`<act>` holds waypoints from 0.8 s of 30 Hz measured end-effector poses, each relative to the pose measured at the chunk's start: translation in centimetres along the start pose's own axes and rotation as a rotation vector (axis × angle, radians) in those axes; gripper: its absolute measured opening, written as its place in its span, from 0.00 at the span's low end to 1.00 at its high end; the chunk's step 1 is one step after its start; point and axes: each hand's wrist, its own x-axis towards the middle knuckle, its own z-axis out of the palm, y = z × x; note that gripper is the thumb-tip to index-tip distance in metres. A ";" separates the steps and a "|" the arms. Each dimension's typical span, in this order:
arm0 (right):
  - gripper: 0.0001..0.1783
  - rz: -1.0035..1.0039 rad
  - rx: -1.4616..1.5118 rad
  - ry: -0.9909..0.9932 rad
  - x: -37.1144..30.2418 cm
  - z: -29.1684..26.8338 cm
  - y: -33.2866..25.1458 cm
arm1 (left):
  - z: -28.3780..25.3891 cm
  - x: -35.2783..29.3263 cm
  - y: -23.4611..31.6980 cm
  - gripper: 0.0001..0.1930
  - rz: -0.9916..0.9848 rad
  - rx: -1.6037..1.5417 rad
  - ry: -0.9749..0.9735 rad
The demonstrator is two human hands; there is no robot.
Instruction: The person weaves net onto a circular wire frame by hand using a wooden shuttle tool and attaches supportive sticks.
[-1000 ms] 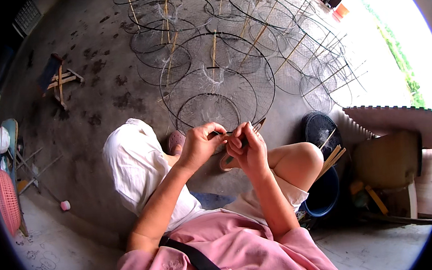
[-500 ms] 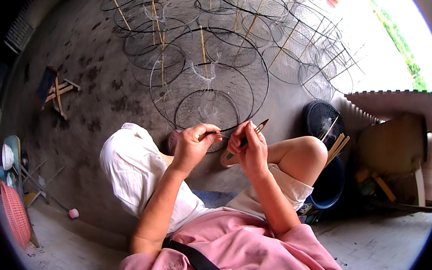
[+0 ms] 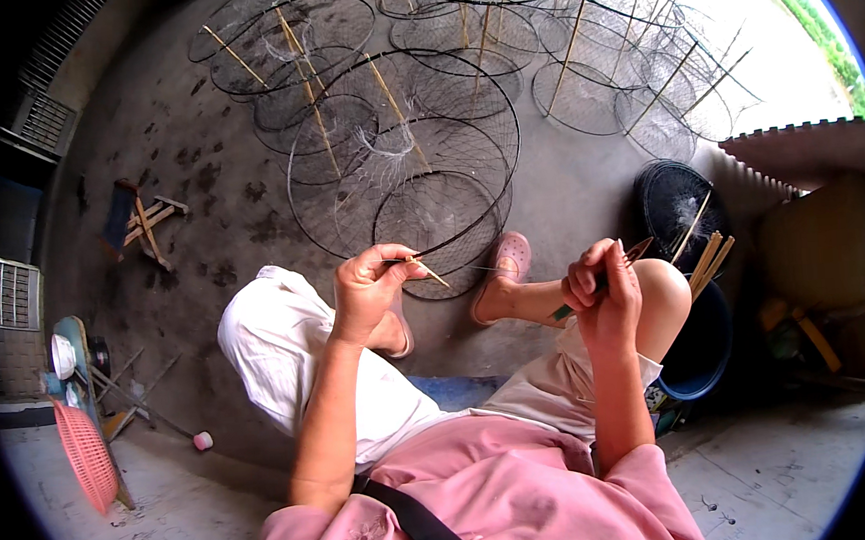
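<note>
Head view shows us a dark blue bucket [image 3: 692, 393] beside our right knee, with bamboo sticks [image 3: 709, 263] standing at its far edge; whether they rest inside it we cannot tell. Just beyond sits a black round container [image 3: 650, 195] with a pale, wispy tangle [image 3: 686, 214] in it and a thin stick [image 3: 691, 227] slanting across. At far left we see a pink basket [image 3: 86, 455] tipped on its side, its inside hidden, near a white bowl [image 3: 62, 355]. Our left hand [image 3: 414, 259] is pinched closed on a short bamboo piece [image 3: 435, 273], whose long axis runs down to the right, at the near rim of a black-hooped net trap [image 3: 446, 174] before our feet. Our right hand [image 3: 608, 276] is curled closed around a netting needle [image 3: 638, 250] above our right thigh, its brown tip pointing away and rightward, its green end toward lower left.
</note>
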 end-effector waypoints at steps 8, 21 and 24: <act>0.18 0.094 -0.536 0.052 -1.1 -0.8 -2.3 | -0.3 0.4 -0.5 0.02 0.077 0.187 0.052; 0.14 0.167 -0.833 0.185 -3.7 -7.9 -8.3 | 0.8 0.5 0.3 0.03 0.125 0.408 0.164; 0.15 0.039 -0.669 0.431 -3.7 -7.2 -5.9 | 1.0 0.3 0.8 0.02 0.110 0.374 0.150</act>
